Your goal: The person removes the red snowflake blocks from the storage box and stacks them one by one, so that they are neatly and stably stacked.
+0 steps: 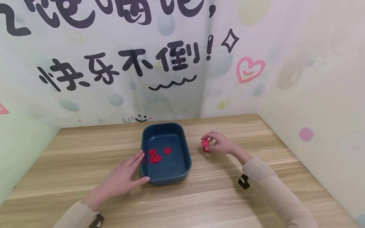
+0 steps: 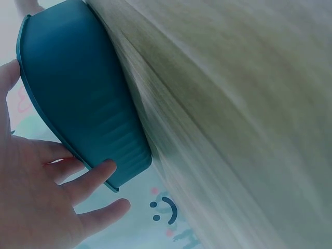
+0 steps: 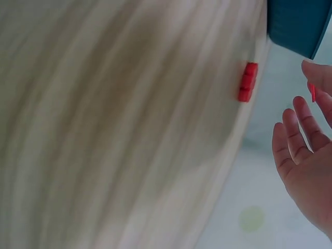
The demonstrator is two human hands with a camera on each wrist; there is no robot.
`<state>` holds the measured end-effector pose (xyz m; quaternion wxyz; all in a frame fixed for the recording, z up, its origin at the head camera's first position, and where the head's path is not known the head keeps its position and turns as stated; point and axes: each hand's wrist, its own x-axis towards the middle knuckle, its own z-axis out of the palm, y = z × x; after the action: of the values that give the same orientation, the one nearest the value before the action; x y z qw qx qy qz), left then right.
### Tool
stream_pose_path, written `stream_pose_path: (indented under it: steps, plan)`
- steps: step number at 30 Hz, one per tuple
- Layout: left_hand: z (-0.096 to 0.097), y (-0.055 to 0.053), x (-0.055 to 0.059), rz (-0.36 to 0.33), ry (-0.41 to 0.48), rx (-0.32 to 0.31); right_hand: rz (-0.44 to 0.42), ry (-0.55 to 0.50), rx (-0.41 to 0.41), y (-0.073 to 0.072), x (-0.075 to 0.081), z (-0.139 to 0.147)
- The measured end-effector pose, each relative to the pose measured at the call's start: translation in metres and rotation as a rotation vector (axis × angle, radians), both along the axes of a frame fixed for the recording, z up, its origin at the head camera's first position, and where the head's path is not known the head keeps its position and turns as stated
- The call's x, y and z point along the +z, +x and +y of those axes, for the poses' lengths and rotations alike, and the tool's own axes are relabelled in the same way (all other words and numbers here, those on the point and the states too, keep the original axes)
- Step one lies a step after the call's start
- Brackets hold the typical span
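Note:
On the table is a deep blue rectangular tub (image 1: 172, 166), with several red flower-shaped pieces (image 1: 157, 158) lying inside, mostly toward its left. My left hand (image 1: 121, 179) rests on the tub's left side, thumb and fingers extended along the rim; the left wrist view shows its fingers spread over the tub's outer wall (image 2: 83, 88). To the right of the tub, my right hand (image 1: 223, 144) pinches one red flower-shaped piece (image 1: 205, 143) between thumb and finger, raised off the table. Below it sits a small red stack (image 3: 248, 82), apart from the hand in the right wrist view.
The wood-grain table (image 1: 85, 152) meets a printed white backdrop (image 1: 176, 101) just behind the tub. A pale side wall (image 1: 313, 104) borders the right edge. Black devices (image 1: 244, 181) are strapped at the wrists.

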<state>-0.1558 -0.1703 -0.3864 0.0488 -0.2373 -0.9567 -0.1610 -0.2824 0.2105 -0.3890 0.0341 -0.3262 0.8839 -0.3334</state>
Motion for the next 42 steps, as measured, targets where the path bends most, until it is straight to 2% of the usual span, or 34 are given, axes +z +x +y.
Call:
stream_pose_path:
  steps: [4,11,21,27,29,37,42]
  plan:
    - [0.0,0.0,0.0,-0.004,0.0,0.007,-0.021,-0.011,0.005,0.0,-0.004,0.005]
    - [0.0,0.001,0.001,0.0,-0.007,0.007,-0.064,0.027,0.008,-0.001,-0.009,0.011]
    - [0.0,0.001,0.0,0.0,-0.004,0.002,-0.189,0.04,0.012,-0.001,-0.012,0.014]
    - [-0.001,0.0,-0.001,0.005,-0.003,-0.001,-0.231,0.023,0.029,0.014,0.009,0.004]
    - [-0.001,0.0,-0.001,0.008,-0.002,-0.002,-0.251,0.021,0.035,0.014,0.012,0.003]
    - [-0.001,-0.001,-0.001,0.014,-0.008,-0.003,-0.224,0.059,0.029,-0.003,-0.012,0.01]
    - [-0.001,-0.001,-0.001,0.019,-0.009,-0.007,-0.226,0.069,0.035,-0.008,-0.016,0.011]
